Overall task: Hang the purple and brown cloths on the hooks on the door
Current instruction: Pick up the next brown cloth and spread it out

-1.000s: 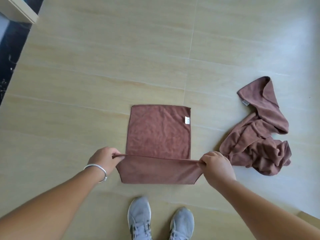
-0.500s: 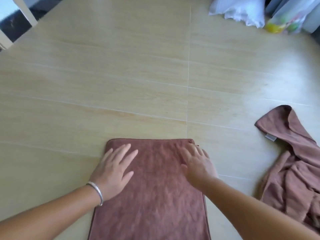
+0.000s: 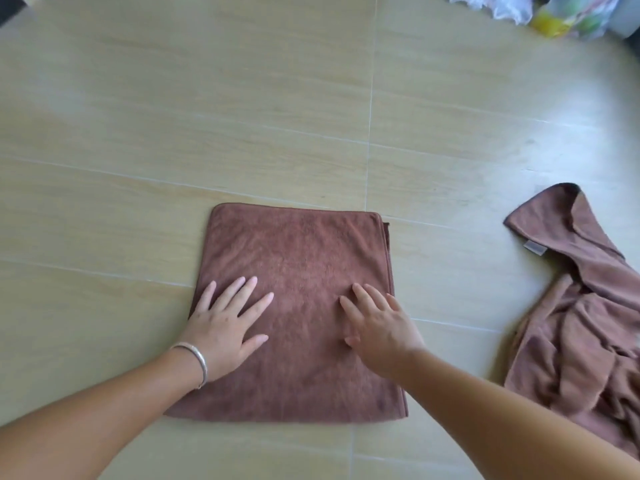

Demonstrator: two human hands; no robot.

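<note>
Pale floor tiles (image 3: 277, 116) stretch under everything. Left hand (image 3: 225, 327) and right hand (image 3: 381, 327) both lie flat, fingers spread, pressing the folded cloth (image 3: 298, 258) near its closer half. Well to the right sits a crumpled cloth (image 3: 581, 306); bags (image 3: 540, 12) lie far off. No door or hooks show. Smoothing should sweep outward, I'd say, keeping edges aligned before lifting.

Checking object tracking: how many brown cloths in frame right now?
2. A folded brown cloth lies flat on the floor under both open hands; a crumpled brown cloth lies to its right, cut off by the frame edge. No purple cloth is in view.
</note>
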